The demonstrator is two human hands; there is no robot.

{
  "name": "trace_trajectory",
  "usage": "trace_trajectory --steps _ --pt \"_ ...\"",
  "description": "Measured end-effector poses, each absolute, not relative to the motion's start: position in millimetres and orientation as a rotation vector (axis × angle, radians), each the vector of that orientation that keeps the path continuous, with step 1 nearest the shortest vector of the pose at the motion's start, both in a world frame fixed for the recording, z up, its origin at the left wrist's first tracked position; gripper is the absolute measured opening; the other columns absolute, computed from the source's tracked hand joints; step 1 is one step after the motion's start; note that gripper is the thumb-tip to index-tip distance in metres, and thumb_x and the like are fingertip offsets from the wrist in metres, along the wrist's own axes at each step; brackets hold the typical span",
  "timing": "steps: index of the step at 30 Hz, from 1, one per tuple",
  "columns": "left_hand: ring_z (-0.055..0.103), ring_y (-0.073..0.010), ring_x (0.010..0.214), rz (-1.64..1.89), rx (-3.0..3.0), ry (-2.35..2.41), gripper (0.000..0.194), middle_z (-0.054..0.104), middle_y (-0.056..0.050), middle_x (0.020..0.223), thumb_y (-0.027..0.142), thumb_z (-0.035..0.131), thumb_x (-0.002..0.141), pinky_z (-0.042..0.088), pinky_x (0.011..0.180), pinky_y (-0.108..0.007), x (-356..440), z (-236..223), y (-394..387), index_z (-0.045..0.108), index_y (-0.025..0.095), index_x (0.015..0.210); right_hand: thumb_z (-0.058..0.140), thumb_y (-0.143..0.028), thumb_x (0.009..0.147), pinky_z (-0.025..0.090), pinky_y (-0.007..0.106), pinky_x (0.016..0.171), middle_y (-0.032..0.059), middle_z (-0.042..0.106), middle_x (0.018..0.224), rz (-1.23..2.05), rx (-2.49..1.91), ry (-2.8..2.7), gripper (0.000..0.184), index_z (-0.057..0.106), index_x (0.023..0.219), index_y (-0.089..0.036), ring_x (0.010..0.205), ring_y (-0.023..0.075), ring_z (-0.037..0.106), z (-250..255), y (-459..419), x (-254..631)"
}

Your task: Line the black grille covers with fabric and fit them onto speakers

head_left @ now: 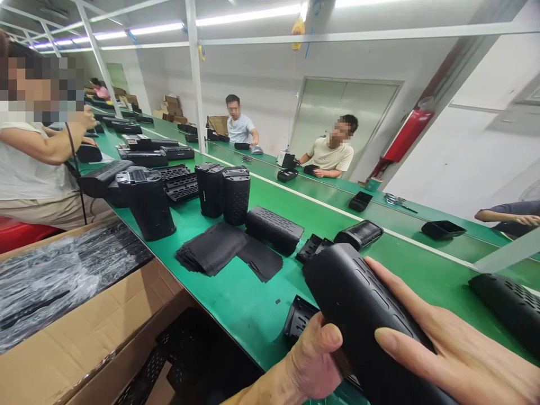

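Observation:
I hold a long black plastic housing [358, 304] with slotted sides over the green table [240, 298] at the lower right. My left hand [312, 365] grips its near underside, thumb up against the shell. Over its top and right side lies my right hand [455, 349], fingers stretched along the surface and pressing on it. A small black ribbed part [297, 318] lies on the table just under the housing. A stack of thin black sheets [223, 247] lies further left.
Several black housings [223, 191] stand or lie along the table, another [506, 304] at the right. An open cardboard box [84, 326] with wrapped parts sits at my left. One person sits close at the left; others sit across the far table [422, 216].

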State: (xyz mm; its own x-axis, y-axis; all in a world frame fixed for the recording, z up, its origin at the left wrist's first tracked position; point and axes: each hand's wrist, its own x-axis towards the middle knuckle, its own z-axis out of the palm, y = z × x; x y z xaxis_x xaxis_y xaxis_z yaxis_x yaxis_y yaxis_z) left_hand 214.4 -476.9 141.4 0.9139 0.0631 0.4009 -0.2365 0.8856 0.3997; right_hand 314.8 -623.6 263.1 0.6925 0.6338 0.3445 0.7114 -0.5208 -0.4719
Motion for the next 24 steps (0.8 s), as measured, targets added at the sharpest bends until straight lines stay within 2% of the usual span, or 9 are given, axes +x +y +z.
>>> trace_trajectory --steps 3,5,7,9,11,13,15,19,24 --pt "0.059 -0.0444 0.142 0.165 0.43 -0.348 0.068 0.072 -0.02 0.141 0.055 0.08 0.087 0.044 0.119 -0.059 221 140 -477 0.07 0.016 0.141 0.076 -0.072 0.079 0.06 0.069 0.099 0.0022 0.059 0.159 0.185 -2.495 -1.079 0.095 0.041 0.164 -0.048 0.132 0.0492 0.066 278 -620 332" --pt "0.058 -0.043 0.143 0.173 0.43 -0.32 0.068 0.072 -0.018 0.142 0.052 0.082 0.086 0.044 0.12 -0.057 226 143 -473 0.068 0.017 0.143 0.077 -0.076 0.073 0.055 0.073 0.104 0.0029 0.056 0.161 0.216 -2.474 -1.041 0.099 0.047 0.162 -0.046 0.136 0.0522 0.061 288 -619 338" --pt "0.059 -0.0436 0.142 0.199 0.453 -0.309 0.074 0.072 -0.017 0.143 0.05 0.085 0.082 0.045 0.119 -0.059 229 147 -464 0.065 0.02 0.147 0.077 -0.076 0.073 0.052 0.075 0.108 0.0044 0.06 0.158 0.157 -2.408 -1.022 0.095 0.053 0.159 -0.044 0.135 0.0528 0.061 292 -627 335" --pt "0.06 -0.0448 0.141 0.243 0.489 -0.308 0.081 0.072 -0.016 0.144 0.049 0.087 0.08 0.046 0.118 -0.062 232 150 -452 0.059 0.024 0.152 0.077 -0.072 0.078 0.056 0.069 0.107 0.0071 0.06 0.158 0.038 -2.28 -1.003 0.093 0.05 0.162 -0.043 0.134 0.0506 0.063 283 -641 324" --pt "0.061 -0.0442 0.14 0.279 0.522 -0.309 0.084 0.071 -0.015 0.146 0.047 0.085 0.082 0.046 0.118 -0.063 235 151 -439 0.054 0.026 0.156 0.081 -0.067 0.078 0.058 0.065 0.107 0.0092 0.052 0.164 -0.093 -2.162 -0.988 0.103 0.039 0.167 -0.041 0.138 0.0491 0.06 260 -653 307" --pt "0.06 -0.0431 0.141 0.295 0.542 -0.312 0.085 0.07 -0.014 0.147 0.047 0.084 0.084 0.044 0.119 -0.063 238 150 -431 0.05 0.027 0.159 0.086 -0.066 0.073 0.05 0.072 0.113 0.0108 0.045 0.168 -0.269 -2.141 -0.957 0.114 0.032 0.169 -0.04 0.144 0.0516 0.052 233 -655 290" --pt "0.058 -0.0424 0.144 0.315 0.559 -0.31 0.087 0.07 -0.014 0.147 0.048 0.083 0.084 0.043 0.12 -0.064 242 149 -430 0.048 0.027 0.161 0.085 -0.063 0.076 0.05 0.074 0.112 0.0114 0.047 0.164 -0.448 -2.102 -0.893 0.104 0.037 0.165 -0.039 0.144 0.0502 0.051 211 -646 278" --pt "0.056 -0.0438 0.145 0.303 0.628 -0.296 0.09 0.069 -0.016 0.148 0.051 0.084 0.083 0.042 0.121 -0.065 249 152 -430 0.047 0.026 0.161 0.082 -0.052 0.085 0.057 0.059 0.107 0.01 0.054 0.156 -0.602 -1.959 -0.879 0.074 0.05 0.15 -0.037 0.145 0.0424 0.052 203 -626 274" --pt "0.049 -0.0412 0.151 0.44 0.918 -0.277 0.112 0.054 -0.013 0.164 0.043 0.094 0.074 0.037 0.125 -0.06 248 180 -376 0.033 0.034 0.167 0.084 -0.051 0.081 0.047 0.064 0.114 0.0101 0.059 0.153 -0.611 -1.989 -0.878 0.077 0.053 0.149 -0.035 0.138 0.0444 0.058 217 -650 287"
